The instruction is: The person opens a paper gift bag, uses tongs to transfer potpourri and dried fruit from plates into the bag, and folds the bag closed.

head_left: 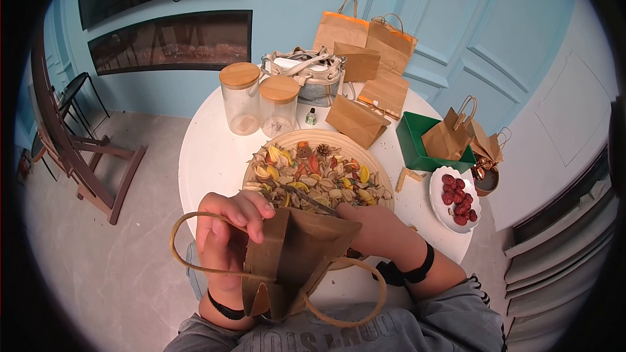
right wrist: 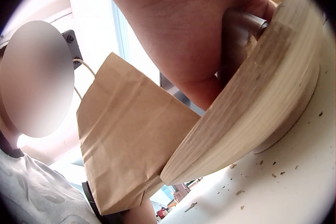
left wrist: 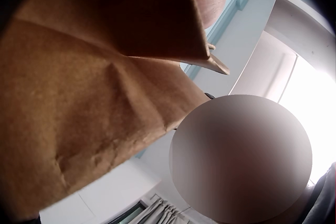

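My left hand [head_left: 225, 238] holds a brown paper bag [head_left: 287, 254] near my chest in the head view, its mouth open and its two rope handles hanging outward. Creased paper of the same bag [left wrist: 105, 103] fills much of the left wrist view. My right hand [head_left: 385, 231] grips a slim metal tool [head_left: 313, 201] over a round wooden tray [head_left: 385, 186] of dried petals, pods and slices [head_left: 319, 176]. The right wrist view shows the metal handle [right wrist: 252, 22] under my right hand [right wrist: 184, 29], beside the tray's rim [right wrist: 236, 103]; the tool's far end is unclear.
Two lidded glass jars [head_left: 241, 104], a handbag [head_left: 313, 78] and a small green bottle [head_left: 311, 116] stand behind the tray. Paper bags [head_left: 355, 120] are at the back. At right are a green box [head_left: 417, 146] holding a bag and a white dish [head_left: 440, 212] of red dried fruit.
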`<state>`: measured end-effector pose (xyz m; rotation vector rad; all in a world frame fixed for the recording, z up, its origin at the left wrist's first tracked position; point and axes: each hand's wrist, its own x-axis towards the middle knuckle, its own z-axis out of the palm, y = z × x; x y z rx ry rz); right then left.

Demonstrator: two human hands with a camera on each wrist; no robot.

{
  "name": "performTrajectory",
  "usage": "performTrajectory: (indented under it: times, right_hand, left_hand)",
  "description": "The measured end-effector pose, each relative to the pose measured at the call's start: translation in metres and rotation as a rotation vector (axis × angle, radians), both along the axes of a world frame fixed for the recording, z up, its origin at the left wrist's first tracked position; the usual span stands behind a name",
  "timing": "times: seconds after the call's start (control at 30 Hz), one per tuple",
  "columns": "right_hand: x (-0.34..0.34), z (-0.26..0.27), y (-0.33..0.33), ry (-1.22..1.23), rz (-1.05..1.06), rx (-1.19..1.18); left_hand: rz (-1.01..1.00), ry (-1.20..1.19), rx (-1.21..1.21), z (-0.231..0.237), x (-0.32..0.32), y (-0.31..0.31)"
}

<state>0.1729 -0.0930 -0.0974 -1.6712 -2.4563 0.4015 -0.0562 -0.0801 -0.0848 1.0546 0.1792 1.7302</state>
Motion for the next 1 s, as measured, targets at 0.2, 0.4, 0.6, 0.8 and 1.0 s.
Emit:
performTrajectory:
  times: [0.2,0.4,0.6,0.8,1.0]
  right_hand:
    - [-0.0007,0.0016,-0.0003,-0.002,0.004,0.004]
    - [0.0005,0.0001,-0.0001,-0.007,0.006,0.002]
    - [0.0001,-0.001,0.0004,-0.001,-0.005,-0.007]
    - [-0.0026,0.0043,-0.0003,-0.008,-0.033,-0.037]
    - [-0.0026,0.0055,-0.0005,-0.008,-0.04,-0.05]
  left_hand:
    - [-0.003,-0.011,0.0,0.0,0.0005,-0.0003]
    - [-0.014,-0.032,-0.011,0.0006,0.0012,-0.0006]
    - [-0.022,-0.041,-0.011,0.0011,0.0015,-0.0009]
    - [-0.029,-0.051,-0.014,0.0007,0.0018,-0.0007]
    - [-0.022,-0.039,-0.017,0.0013,0.001,-0.0007]
